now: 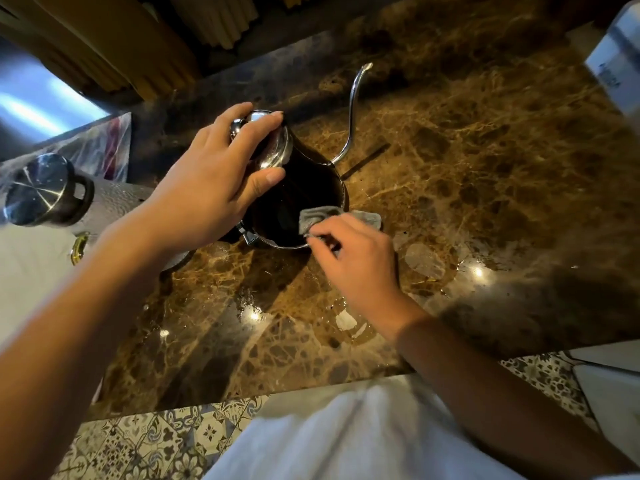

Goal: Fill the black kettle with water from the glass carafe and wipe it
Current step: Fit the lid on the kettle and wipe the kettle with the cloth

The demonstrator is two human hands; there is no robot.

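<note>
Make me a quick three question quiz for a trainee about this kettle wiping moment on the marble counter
1. True or false: the left hand rests on the lid of the black kettle.
2. What does the right hand pinch? A) sponge B) grey cloth C) spoon
3. Fill in: the cloth presses against the kettle's lower ____.

Key: 1 true. 2 B. 3 side.

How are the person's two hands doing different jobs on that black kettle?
The left hand lies spread over the kettle's shiny lid, steadying it; the right hand pinches a grey cloth against the lower side of the black kettle. The left holds no cloth; the right does. Both are bare.
</note>
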